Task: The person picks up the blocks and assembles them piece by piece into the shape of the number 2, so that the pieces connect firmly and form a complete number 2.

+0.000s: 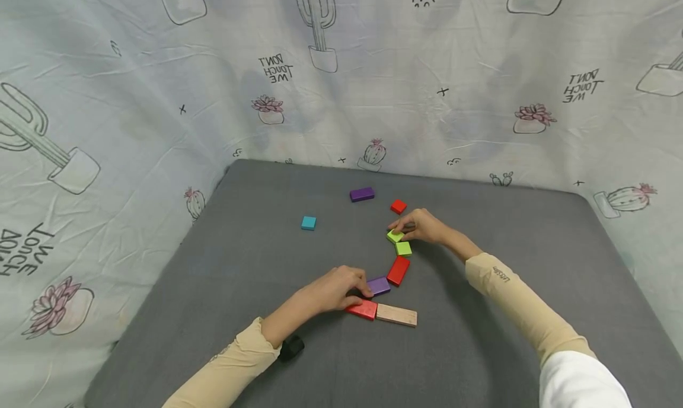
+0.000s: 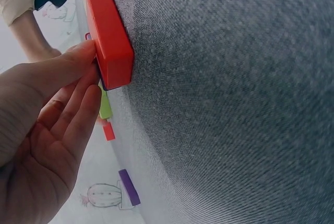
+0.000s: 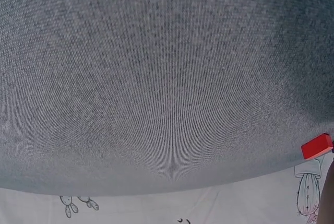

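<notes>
My left hand [image 1: 338, 288] is at the left end of a purple block [image 1: 379, 286], its thumb and fingers pinching it. The thumb also lies against a red block [image 1: 363, 309], seen closely in the left wrist view [image 2: 108, 31], which hides most of the purple one. My right hand [image 1: 423, 226] pinches a lime green block [image 1: 395, 236]. A second lime green block [image 1: 403, 249] touches it, and a longer red block [image 1: 398, 271] follows toward the purple one. A plain wooden block [image 1: 396, 315] adjoins the near red block's right end.
Farther back lie a dark purple block [image 1: 361, 194], a small red block [image 1: 398, 206] and a light blue block [image 1: 308, 223]. A black object [image 1: 291, 347] sits by the left forearm. Printed white cloth [image 1: 373, 88] hangs behind the grey surface [image 1: 256, 218].
</notes>
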A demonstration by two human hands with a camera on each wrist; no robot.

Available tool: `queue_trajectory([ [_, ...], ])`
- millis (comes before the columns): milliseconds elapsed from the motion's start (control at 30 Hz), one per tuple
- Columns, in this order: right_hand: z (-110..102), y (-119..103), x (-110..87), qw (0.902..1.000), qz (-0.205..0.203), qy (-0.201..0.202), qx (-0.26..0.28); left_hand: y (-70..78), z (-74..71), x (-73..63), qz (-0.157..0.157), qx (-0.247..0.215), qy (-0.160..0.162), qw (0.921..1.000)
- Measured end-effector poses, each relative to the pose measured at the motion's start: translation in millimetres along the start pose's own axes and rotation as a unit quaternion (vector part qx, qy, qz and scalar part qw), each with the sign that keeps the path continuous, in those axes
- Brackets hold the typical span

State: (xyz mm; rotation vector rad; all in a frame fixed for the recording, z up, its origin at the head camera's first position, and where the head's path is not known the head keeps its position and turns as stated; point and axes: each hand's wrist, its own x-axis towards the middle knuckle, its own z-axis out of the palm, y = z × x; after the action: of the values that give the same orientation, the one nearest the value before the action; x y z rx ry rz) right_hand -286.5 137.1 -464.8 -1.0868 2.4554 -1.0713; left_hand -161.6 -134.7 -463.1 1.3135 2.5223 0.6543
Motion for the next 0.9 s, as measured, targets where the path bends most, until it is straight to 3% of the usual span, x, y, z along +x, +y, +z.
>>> queue_trajectory([
  [400,-2.3,1.2,-1.7,0.9999,-0.015,0.004,-0.004,-1.2,-1.0,2.7,0.002,-0.003,-0.002,1.0],
  [533,-10.0,-2.9,-2.0,0.9995,-0.005,0.014,0.029,-0.9,-1.8,2.1,0.001,-0.004,-0.001,1.0],
  [633,-18.7,-5.2,-3.3,0.9946,0.021,0.047,0.09,-0.4,-2.3,1.2,0.003,-0.004,0.002,1.0],
  [700,-22.6,-5.0,-4.3,0.9847,0.04,0.085,0.147,0.0,-2.2,0.3,0.003,-0.002,0.003,1.0],
  [767,-23.2,-3.6,-5.0,0.9667,0.062,0.146,0.201,-0.2,-1.6,-0.4,0.003,-0.002,0.003,1.0],
  [900,-17.3,2.2,-3.0,0.91,0.101,0.283,0.286,-0.2,0.2,-1.3,0.005,-0.003,0.003,1.0],
])
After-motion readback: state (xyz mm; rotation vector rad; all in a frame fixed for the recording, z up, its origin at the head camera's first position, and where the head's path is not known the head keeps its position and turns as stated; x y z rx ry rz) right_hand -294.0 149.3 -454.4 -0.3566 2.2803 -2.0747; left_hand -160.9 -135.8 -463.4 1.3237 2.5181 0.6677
